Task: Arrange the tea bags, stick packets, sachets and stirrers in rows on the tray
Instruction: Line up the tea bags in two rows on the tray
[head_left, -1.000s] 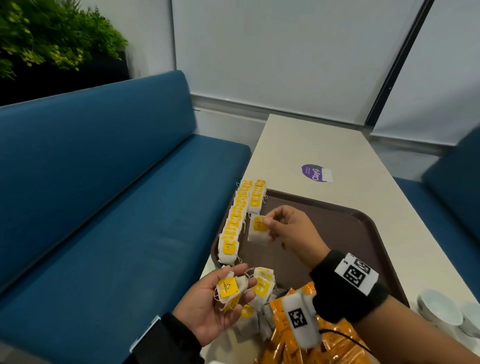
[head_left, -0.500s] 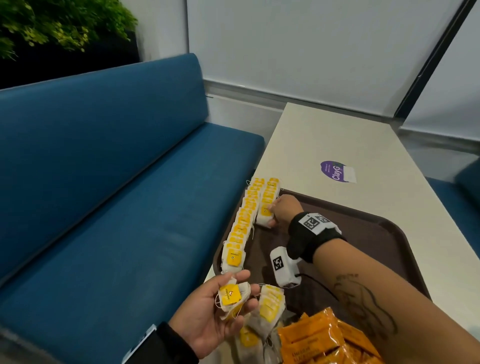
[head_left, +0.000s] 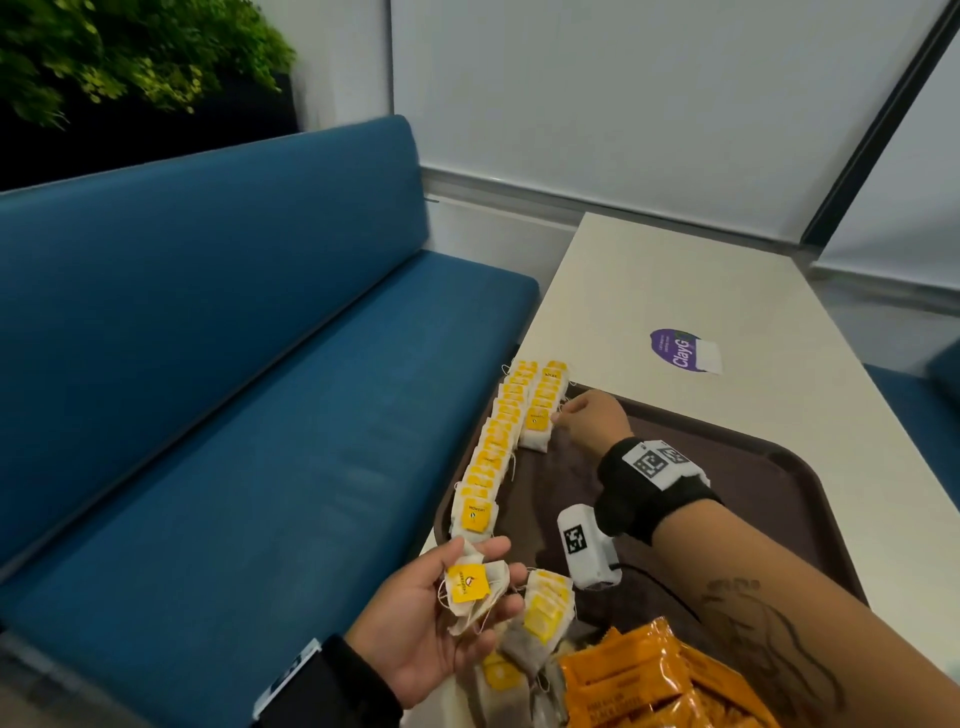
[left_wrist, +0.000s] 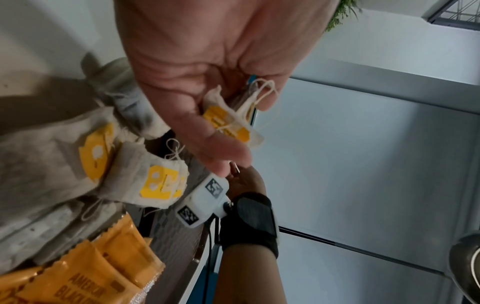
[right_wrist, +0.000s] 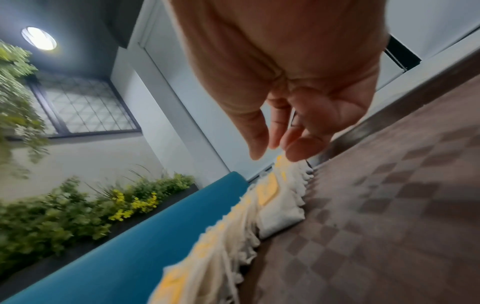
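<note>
Two rows of yellow-tagged tea bags lie along the left edge of the brown tray (head_left: 727, 493): a long outer row (head_left: 493, 457) and a shorter inner row (head_left: 545, 395). My right hand (head_left: 561, 415) is at the inner row's near end, its relaxed fingertips touching the side of the last bag (head_left: 535, 431). In the right wrist view the right hand (right_wrist: 275, 154) hovers just over the rows (right_wrist: 275, 197) and holds nothing. My left hand (head_left: 501, 564) is palm up near the tray's front corner and grips a few tea bags (head_left: 470, 587), which also show in the left wrist view (left_wrist: 228, 121).
Loose tea bags (head_left: 543, 613) and orange sachets (head_left: 639, 686) are heaped at the tray's near end. The tray sits on a white table (head_left: 675, 280) bearing a purple sticker (head_left: 680, 348). A blue bench (head_left: 260, 415) runs along the left.
My right hand carried a tea bag forward to the inner row, laid it at the near end and let go. The left hand stayed put with its bags.
</note>
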